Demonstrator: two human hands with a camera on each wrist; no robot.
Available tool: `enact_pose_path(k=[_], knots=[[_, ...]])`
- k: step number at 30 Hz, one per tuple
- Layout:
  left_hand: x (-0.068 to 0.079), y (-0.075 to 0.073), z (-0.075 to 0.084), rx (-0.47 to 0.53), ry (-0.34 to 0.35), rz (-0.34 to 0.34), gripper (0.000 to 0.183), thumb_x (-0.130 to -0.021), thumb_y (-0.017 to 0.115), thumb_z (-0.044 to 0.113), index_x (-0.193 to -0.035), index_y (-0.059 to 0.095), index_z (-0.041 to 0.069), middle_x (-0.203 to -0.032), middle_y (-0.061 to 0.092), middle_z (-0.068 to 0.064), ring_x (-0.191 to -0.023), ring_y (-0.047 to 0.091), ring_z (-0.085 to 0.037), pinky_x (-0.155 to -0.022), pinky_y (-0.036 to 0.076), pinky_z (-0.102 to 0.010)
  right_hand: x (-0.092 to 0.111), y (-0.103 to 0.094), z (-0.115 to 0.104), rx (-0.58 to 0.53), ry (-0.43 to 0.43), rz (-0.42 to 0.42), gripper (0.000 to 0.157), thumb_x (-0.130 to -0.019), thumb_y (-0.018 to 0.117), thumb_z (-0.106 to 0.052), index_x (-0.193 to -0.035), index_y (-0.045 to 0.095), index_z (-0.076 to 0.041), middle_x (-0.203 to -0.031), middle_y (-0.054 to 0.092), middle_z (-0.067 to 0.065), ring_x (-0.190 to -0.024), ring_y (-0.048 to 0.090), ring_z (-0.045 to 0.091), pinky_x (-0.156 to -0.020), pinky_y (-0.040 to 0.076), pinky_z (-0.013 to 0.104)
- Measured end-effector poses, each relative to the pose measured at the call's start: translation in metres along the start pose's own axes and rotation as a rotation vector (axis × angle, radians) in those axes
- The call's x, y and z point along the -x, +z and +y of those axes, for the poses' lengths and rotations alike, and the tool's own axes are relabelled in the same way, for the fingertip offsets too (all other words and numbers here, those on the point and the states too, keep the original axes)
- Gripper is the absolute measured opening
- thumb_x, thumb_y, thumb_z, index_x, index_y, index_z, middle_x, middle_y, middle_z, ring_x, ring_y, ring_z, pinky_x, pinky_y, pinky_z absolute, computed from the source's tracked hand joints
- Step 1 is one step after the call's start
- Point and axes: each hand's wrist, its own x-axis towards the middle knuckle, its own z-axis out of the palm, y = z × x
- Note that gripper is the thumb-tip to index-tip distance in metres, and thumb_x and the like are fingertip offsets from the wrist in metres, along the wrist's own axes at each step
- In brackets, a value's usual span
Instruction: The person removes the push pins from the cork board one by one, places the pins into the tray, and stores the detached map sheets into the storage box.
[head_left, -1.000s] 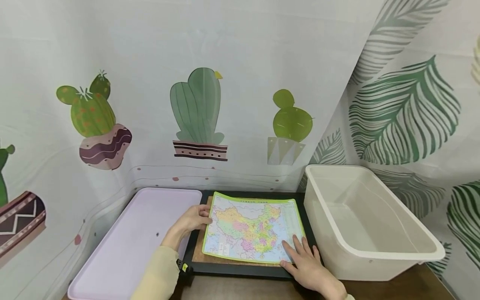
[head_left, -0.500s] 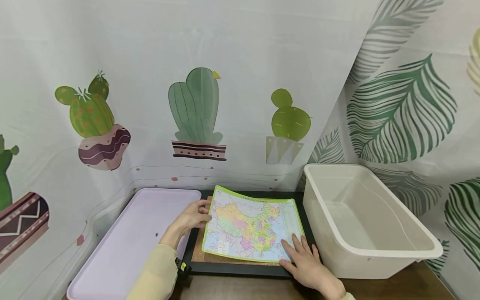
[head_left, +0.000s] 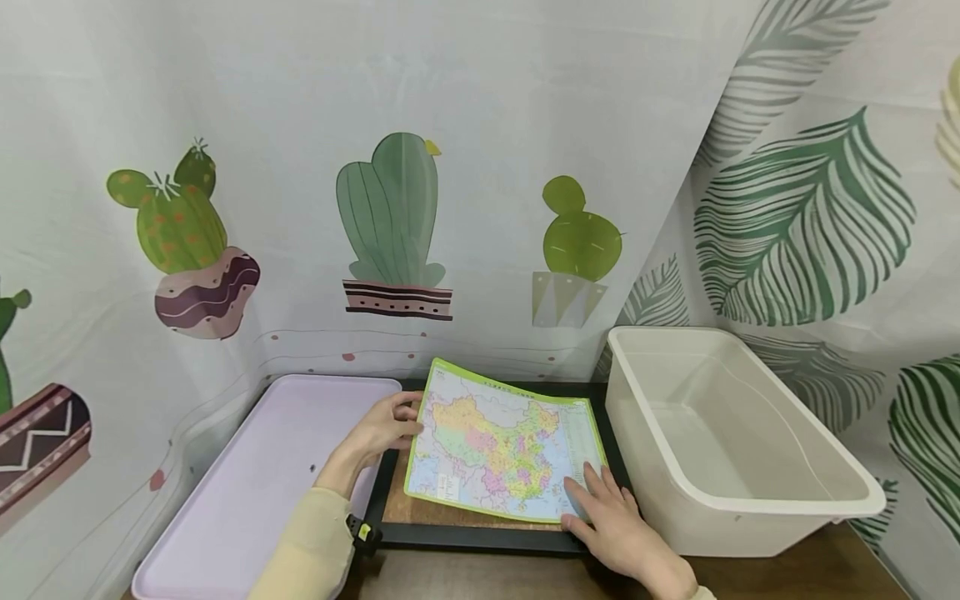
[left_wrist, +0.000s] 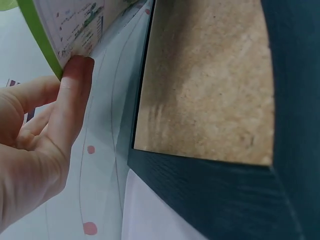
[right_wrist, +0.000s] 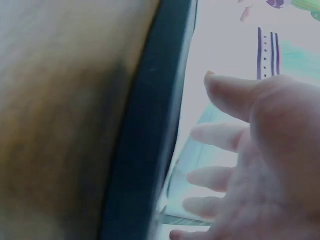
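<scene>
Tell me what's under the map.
Under the map is a brown board in a black frame. The board shows past the map's left and lower edges; what lies farther under its right side is covered.

fabric-walled corner, cactus-print cloth [head_left: 487,125] behind a brown table [head_left: 465,577]

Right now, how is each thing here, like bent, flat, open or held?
Map: left side lifted and bent upward
Left hand: pinching the map's left edge
Right hand: fingers spread, on the map's lower right corner
Framed board: lying flat, partly covered by the map
Lilac tray: lying flat
White tub: upright, open at the top
</scene>
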Motion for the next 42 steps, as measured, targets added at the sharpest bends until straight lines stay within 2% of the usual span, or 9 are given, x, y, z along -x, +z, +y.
enact_pose_path(k=[5, 9, 19, 24, 28, 31, 35, 39, 42], knots=[[0.0, -0.003, 0.009, -0.027, 0.005, 0.007, 0.057, -0.09, 0.065, -0.002, -0.143, 0.045, 0.006, -0.103, 0.063, -0.015, -0.083, 0.066, -0.022, -0.072, 0.057, -0.041, 0.001, -0.01, -0.01, 0.002, -0.072, 0.09, 0.053, -0.099, 0.059, -0.035, -0.142, 0.051, -0.005, -0.152, 0.03, 0.028, -0.14, 0.017, 0.051, -0.102, 0.022, 0.073], [0.001, -0.007, 0.019, -0.023, 0.015, 0.008, 0.057, -0.091, 0.065, -0.002, -0.144, 0.044, 0.006, -0.108, 0.062, -0.017, -0.086, 0.066, -0.023, -0.074, 0.057, -0.04, 0.006, -0.02, -0.019, 0.032, -0.111, 0.139, 0.052, -0.099, 0.059, -0.035, -0.141, 0.052, -0.005, -0.151, 0.032, 0.027, -0.139, 0.022, 0.052, -0.1, 0.027, 0.072], [0.005, -0.027, 0.044, -0.008, 0.08, 0.025, 0.058, -0.091, 0.064, -0.003, -0.144, 0.041, 0.002, -0.109, 0.06, -0.02, -0.087, 0.067, -0.024, -0.075, 0.058, -0.039, 0.031, -0.057, -0.041, 0.088, -0.22, 0.335, 0.052, -0.095, 0.065, -0.033, -0.138, 0.056, -0.007, -0.148, 0.04, 0.022, -0.133, 0.039, 0.044, -0.095, 0.044, 0.059], [0.008, -0.035, 0.058, -0.006, 0.102, 0.032, 0.059, -0.091, 0.063, -0.003, -0.145, 0.04, 0.002, -0.113, 0.06, -0.02, -0.088, 0.067, -0.024, -0.075, 0.058, -0.037, 0.046, -0.079, -0.046, 0.106, -0.231, 0.407, 0.049, -0.096, 0.065, -0.032, -0.139, 0.056, -0.01, -0.143, 0.047, 0.02, -0.124, 0.051, 0.04, -0.088, 0.049, 0.057], [0.011, -0.04, 0.068, -0.004, 0.11, 0.032, 0.06, -0.092, 0.062, -0.002, -0.147, 0.038, 0.002, -0.115, 0.06, -0.021, -0.091, 0.067, -0.024, -0.076, 0.057, -0.037, 0.057, -0.091, -0.046, 0.117, -0.267, 0.465, 0.047, -0.093, 0.07, -0.025, -0.137, 0.057, -0.012, -0.137, 0.054, 0.014, -0.117, 0.058, 0.034, -0.083, 0.052, 0.051], [0.013, -0.044, 0.077, -0.001, 0.122, 0.033, 0.06, -0.093, 0.062, -0.001, -0.148, 0.037, 0.003, -0.118, 0.059, -0.022, -0.093, 0.068, -0.023, -0.077, 0.057, -0.037, 0.063, -0.099, -0.044, 0.154, -0.326, 0.552, 0.049, -0.086, 0.077, -0.019, -0.132, 0.061, -0.013, -0.131, 0.059, 0.006, -0.114, 0.06, 0.027, -0.09, 0.049, 0.032], [0.015, -0.047, 0.092, 0.015, 0.142, 0.029, 0.059, -0.094, 0.062, 0.0, -0.148, 0.038, 0.005, -0.121, 0.058, -0.023, -0.093, 0.068, -0.023, -0.077, 0.057, -0.037, 0.071, -0.111, -0.035, 0.192, -0.375, 0.64, 0.051, -0.076, 0.084, -0.014, -0.123, 0.066, -0.015, -0.121, 0.062, -0.002, -0.105, 0.06, 0.02, -0.094, 0.034, 0.01], [0.015, -0.047, 0.109, 0.025, 0.157, 0.021, 0.058, -0.094, 0.062, 0.0, -0.147, 0.04, 0.006, -0.122, 0.057, -0.023, -0.091, 0.068, -0.024, -0.077, 0.057, -0.037, 0.08, -0.123, -0.021, 0.206, -0.369, 0.676, 0.05, -0.067, 0.088, -0.011, -0.112, 0.07, -0.015, -0.109, 0.063, -0.006, -0.094, 0.061, 0.012, -0.085, 0.038, 0.009], [0.015, -0.048, 0.123, 0.034, 0.179, 0.019, 0.058, -0.094, 0.062, -0.001, -0.147, 0.04, 0.007, -0.122, 0.057, -0.022, -0.091, 0.068, -0.023, -0.077, 0.057, -0.039, 0.087, -0.131, -0.009, 0.223, -0.316, 0.678, 0.046, -0.064, 0.09, -0.014, -0.105, 0.071, -0.018, -0.103, 0.063, -0.009, -0.088, 0.06, 0.008, -0.077, 0.041, 0.009]])
